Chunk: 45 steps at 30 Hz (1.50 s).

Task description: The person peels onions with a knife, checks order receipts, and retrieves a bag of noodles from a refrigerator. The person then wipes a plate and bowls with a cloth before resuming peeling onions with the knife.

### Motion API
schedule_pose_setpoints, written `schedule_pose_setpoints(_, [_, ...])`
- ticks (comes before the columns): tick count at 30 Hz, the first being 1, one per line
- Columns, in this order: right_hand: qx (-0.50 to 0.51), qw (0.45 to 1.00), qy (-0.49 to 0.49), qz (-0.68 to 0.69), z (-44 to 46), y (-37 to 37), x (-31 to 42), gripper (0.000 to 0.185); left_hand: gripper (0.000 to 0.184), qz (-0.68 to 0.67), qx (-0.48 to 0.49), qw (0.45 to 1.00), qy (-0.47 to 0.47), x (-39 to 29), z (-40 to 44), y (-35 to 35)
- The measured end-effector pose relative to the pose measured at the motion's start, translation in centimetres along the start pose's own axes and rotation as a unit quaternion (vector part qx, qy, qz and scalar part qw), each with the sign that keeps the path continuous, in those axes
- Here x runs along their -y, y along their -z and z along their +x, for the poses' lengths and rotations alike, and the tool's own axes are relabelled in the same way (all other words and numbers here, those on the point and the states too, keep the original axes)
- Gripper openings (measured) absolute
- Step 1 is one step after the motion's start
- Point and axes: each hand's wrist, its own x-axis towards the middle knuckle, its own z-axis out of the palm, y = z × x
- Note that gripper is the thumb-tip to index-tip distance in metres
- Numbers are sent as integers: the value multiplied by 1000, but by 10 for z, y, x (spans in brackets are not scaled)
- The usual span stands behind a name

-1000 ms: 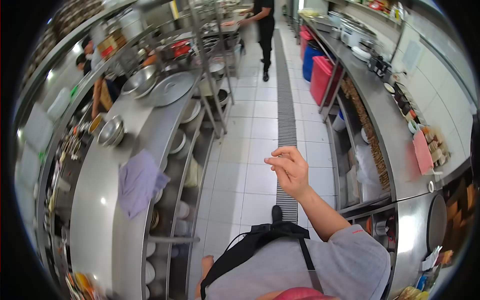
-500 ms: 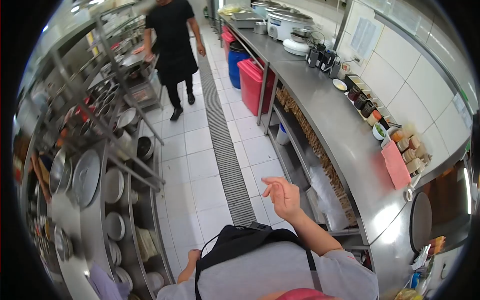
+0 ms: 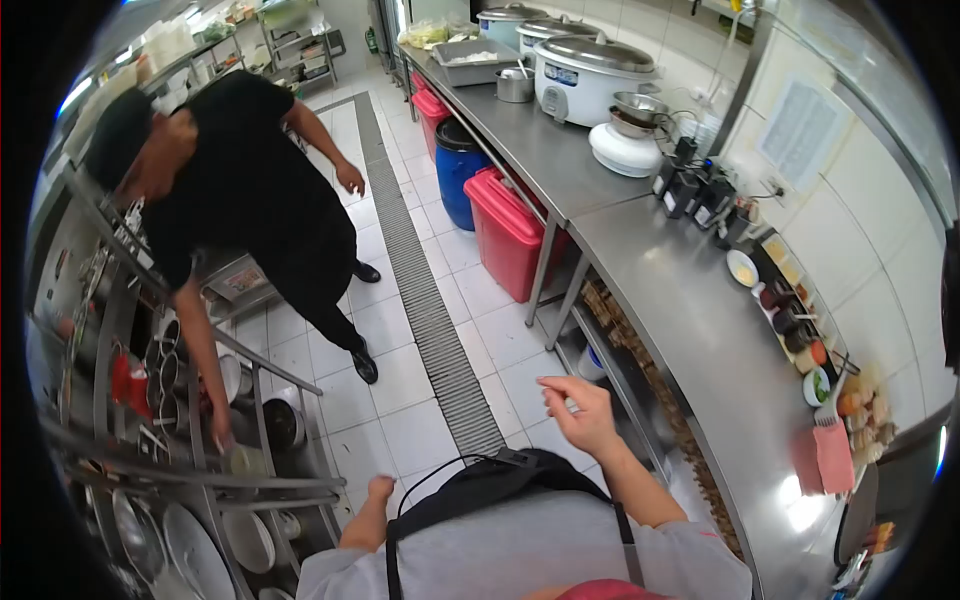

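My right hand (image 3: pixel 583 412) is in front of my body, above the tiled floor and left of the steel counter. Its fingers are curled in, and a small pale spot shows between them that I cannot make out. My left hand (image 3: pixel 380 487) hangs low beside the black apron (image 3: pixel 540 468); its fingers are mostly hidden and I see nothing in it. Neither hand touches the counter or the shelves.
A co-worker in black (image 3: pixel 250 190) leans over the left rack, one arm down by the pots. A floor drain (image 3: pixel 420 260) runs ahead. On the right, the counter (image 3: pixel 640 260) bears rice cookers (image 3: pixel 590 85) and condiments; a red bin (image 3: pixel 510 235) and blue barrel (image 3: pixel 460 180) stand below.
My view has moved forward along the aisle. The co-worker is now much closer, bent toward the left rack with an arm reaching down. My right hand stays curled; my left hand has swung slightly forward.
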Motion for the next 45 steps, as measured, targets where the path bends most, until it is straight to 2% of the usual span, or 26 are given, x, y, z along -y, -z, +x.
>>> schedule_pose_setpoints(1, [-17,1000,-10,-5,21,-3,-19,15,28,-127,-70,989,11,-20,27,30])
schedule_pose_setpoints(2, [-25,997,-78,1,41,-5,-36,13,23,-253,-142,957,19,-48,55,61])
schedule_pose_setpoints(4, [-64,991,-120,-7,82,-7,-80,12,28,-241,-147,959,19,-100,121,119])
schedule_pose_setpoints(8, [-123,983,-138,-11,196,-10,-176,11,26,-360,-91,928,5,-205,249,183])
schedule_pose_setpoints(11, [-124,986,-109,-3,318,-24,-215,9,35,-299,-13,952,-63,-278,295,239])
schedule_pose_setpoints(14, [-45,997,-55,20,439,-63,-254,8,38,-270,-22,959,-80,-314,336,316])
schedule_pose_setpoints(15, [4,1000,-7,19,476,-79,-261,8,36,-235,-72,966,-82,-314,362,331])
schedule_pose_setpoints(17, [88,992,93,20,552,-121,-273,9,34,-296,-87,950,-41,-311,408,365])
schedule_pose_setpoints(20, [21,978,210,9,654,-189,-291,15,34,-389,-34,918,67,-295,505,397])
schedule_pose_setpoints(21, [2,986,157,54,679,-207,-300,17,32,-425,19,898,114,-295,526,420])
schedule_pose_setpoints(23, [-37,989,60,134,734,-238,-312,22,31,-421,45,898,119,-296,571,468])
schedule_pose_setpoints(24, [-23,989,131,58,763,-247,-339,24,30,-396,52,912,92,-297,603,499])
schedule_pose_setpoints(25, [-13,990,134,40,785,-256,-358,24,29,-391,87,914,60,-293,631,529])
schedule_pose_setpoints(27, [-2,989,149,7,834,-275,-392,22,28,-454,-21,886,96,-305,694,588])
schedule_pose_setpoints(28, [-7,994,106,16,861,-284,-400,21,27,-429,-64,896,92,-312,722,619])
schedule_pose_setpoints(30, [-18,999,-1,35,898,-302,-415,21,27,-422,-108,900,39,-317,772,675])
schedule_pose_setpoints(33, [-51,996,-64,48,967,-343,-475,21,27,-372,-176,911,-13,-334,847,760])
schedule_pose_setpoints(36, [-64,984,-102,129,1048,-396,-526,20,29,-342,-221,913,-10,-312,928,806])
schedule_pose_setpoints(37, [-47,987,-83,132,1080,-413,-537,18,30,-322,-225,919,6,-300,947,811])
schedule_pose_setpoints(39, [-24,987,-56,152,1152,-445,-560,17,31,-320,-154,929,107,-277,977,824])
schedule_pose_setpoints(40, [-11,988,-67,135,1190,-457,-562,17,32,-243,-98,952,156,-267,987,833])
schedule_pose_setpoints(41, [-13,984,-60,168,1233,-473,-566,16,30,-178,-118,969,121,-245,1008,824])
schedule_pose_setpoints(42, [-12,979,-56,198,1272,-491,-570,16,29,-8,-60,996,58,-234,1021,831])
schedule_pose_setpoints(43, [-9,973,-54,225,1310,-508,-573,16,29,-38,-79,995,55,-239,1018,847])
schedule_pose_setpoints(44, [9,974,-29,224,1348,-525,-575,17,30,-208,-103,966,113,-260,1003,874])
schedule_pose_setpoints(45, [25,973,-11,229,1383,-541,-579,17,28,-224,-130,955,142,-250,1022,872])
